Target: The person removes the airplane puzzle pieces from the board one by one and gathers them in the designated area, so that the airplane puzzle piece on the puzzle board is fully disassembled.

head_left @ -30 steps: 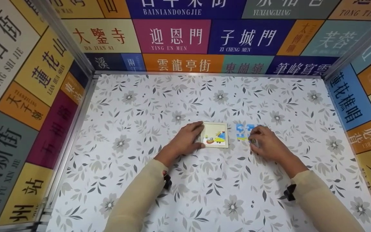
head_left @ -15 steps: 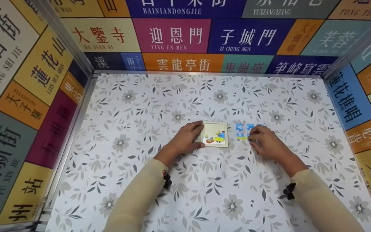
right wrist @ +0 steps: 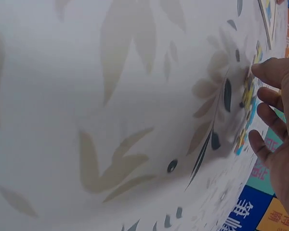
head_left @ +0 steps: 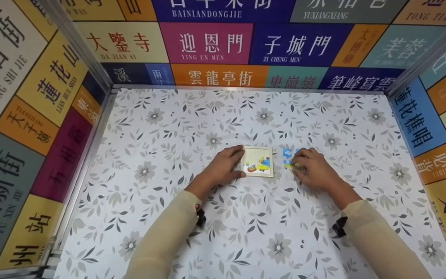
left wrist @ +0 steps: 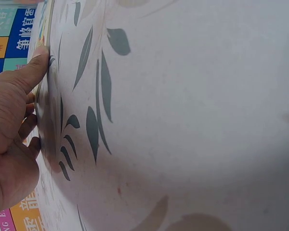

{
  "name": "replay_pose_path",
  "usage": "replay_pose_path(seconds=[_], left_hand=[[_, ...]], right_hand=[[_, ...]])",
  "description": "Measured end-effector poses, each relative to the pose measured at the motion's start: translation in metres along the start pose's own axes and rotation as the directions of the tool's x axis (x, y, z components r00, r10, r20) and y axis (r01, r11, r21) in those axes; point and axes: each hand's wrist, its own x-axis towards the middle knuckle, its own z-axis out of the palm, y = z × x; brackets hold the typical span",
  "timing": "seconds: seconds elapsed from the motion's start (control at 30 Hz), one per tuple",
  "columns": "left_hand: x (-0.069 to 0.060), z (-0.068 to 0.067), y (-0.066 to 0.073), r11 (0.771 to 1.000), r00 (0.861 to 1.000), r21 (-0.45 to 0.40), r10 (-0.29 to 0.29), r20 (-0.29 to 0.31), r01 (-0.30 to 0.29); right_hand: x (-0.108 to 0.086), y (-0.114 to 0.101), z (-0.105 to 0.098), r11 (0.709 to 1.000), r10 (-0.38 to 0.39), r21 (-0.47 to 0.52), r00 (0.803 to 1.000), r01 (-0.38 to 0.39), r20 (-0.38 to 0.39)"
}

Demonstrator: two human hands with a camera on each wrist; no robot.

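Across the floral worktop in the head view, the left hand grips a puzzle tray by its left side; the right hand covers jigsaw pieces just right of it. Left wrist: thumb at the tray's rim, likely stiff and light. Right wrist: thumb and fingers apart at the pieces, probably thin, best pinched by edges.

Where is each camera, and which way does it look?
Head: worn there, facing forward and down at the puzzle frame; left hand, right hand, sleeves show.
Left wrist: worn there, facing floral tabletop; left hand shows.
Right wrist: worn there, facing tabletop and puzzle pieces; right hand shows.
Head and right wrist share the puzzle pieces.
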Motion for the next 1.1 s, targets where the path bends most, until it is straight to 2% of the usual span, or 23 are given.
replay_pose_path(seconds=[0.2, 0.43, 0.67, 0.93, 1.1], left_hand=[[-0.003, 0.001, 0.0, 0.999, 0.999, -0.032, 0.029, -0.028, -0.03], [-0.003, 0.001, 0.0, 0.999, 1.0, -0.027, 0.02, -0.021, -0.02], [-0.002, 0.001, 0.0, 1.0, 0.999, -0.012, 0.025, -0.028, -0.026], [-0.001, 0.0, -0.001, 0.998, 0.997, 0.001, 0.057, -0.055, -0.057], [-0.002, 0.0, -0.001, 0.999, 0.997, -0.016, 0.048, -0.053, -0.049]], right_hand=[[0.017, -0.012, 0.009, 1.0, -0.016, 0.014, 1.0, 0.016, 0.017], [0.034, -0.027, 0.018, 1.0, -0.012, 0.019, 0.997, 0.01, 0.073], [0.047, -0.039, 0.025, 0.998, -0.031, 0.051, 0.995, 0.026, 0.092], [0.055, -0.049, 0.029, 0.997, -0.031, 0.076, 0.993, 0.023, 0.115], [0.056, -0.051, 0.033, 0.994, -0.06, 0.098, 0.995, 0.052, 0.082]])
